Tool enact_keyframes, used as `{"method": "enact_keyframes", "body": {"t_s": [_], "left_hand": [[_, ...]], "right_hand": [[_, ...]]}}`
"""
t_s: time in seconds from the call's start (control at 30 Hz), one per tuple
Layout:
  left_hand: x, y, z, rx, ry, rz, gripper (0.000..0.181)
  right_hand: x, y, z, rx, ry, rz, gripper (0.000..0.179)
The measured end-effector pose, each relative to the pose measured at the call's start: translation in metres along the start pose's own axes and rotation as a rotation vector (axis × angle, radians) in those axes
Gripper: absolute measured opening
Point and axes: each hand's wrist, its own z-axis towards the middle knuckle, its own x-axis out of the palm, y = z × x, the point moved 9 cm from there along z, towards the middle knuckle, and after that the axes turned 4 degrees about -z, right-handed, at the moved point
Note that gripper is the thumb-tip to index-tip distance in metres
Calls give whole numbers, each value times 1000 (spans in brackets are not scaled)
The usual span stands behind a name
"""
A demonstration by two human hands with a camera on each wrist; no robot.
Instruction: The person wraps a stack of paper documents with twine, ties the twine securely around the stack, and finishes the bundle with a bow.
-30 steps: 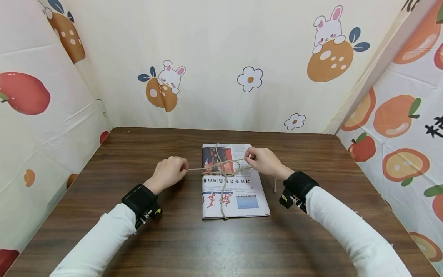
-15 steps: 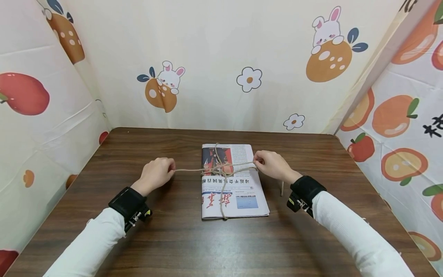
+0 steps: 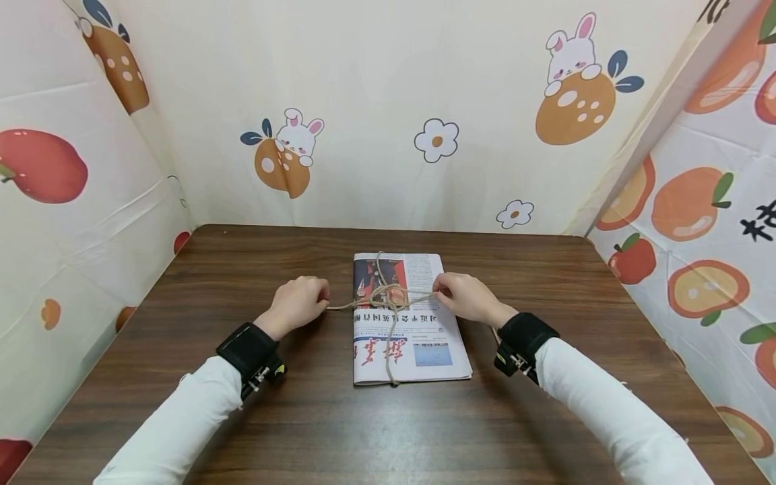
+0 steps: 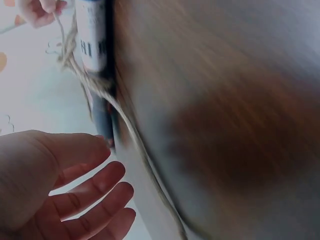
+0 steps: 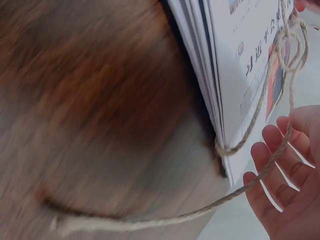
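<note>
A folded newspaper stack (image 3: 433, 350) lies on the table, with twine (image 3: 389, 337) wrapped lengthwise and crosswise around it. A loose knot with a small loop sits on its upper half. To the left of the stack is my left hand (image 3: 298, 301), its fingers loosely bent. In the left wrist view, a twine strand (image 4: 142, 152) runs past these fingers, and the thumb stands apart from it. Over the stack's right edge, my right hand (image 3: 467, 296) pinches the other strand between thumb and index finger. Its free end (image 5: 100, 223) trails past the fingers in the right wrist view.
The brown wooden table (image 3: 388, 431) extends around the stack on all sides. Behind it hangs a printed curtain (image 3: 364, 188) with rabbits and flowers. Fruit-patterned sheets (image 3: 685, 296) stand at both sides.
Both hands first drew apart, pulling the twine outward and shrinking its loop at the right. Since then they have come back toward the stack, and the left strand has slackened out of the left fingers.
</note>
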Motion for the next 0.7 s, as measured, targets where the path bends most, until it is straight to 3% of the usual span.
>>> {"method": "enact_keyframes", "body": {"t_s": [0.37,0.7], "left_hand": [[19,-46,26,70,25,-21,5],[24,-59,30,109,31,-48,11]], "right_hand": [[12,26,15,-59,-7,5,7],[12,36,17,-98,-30,-27,4]]}}
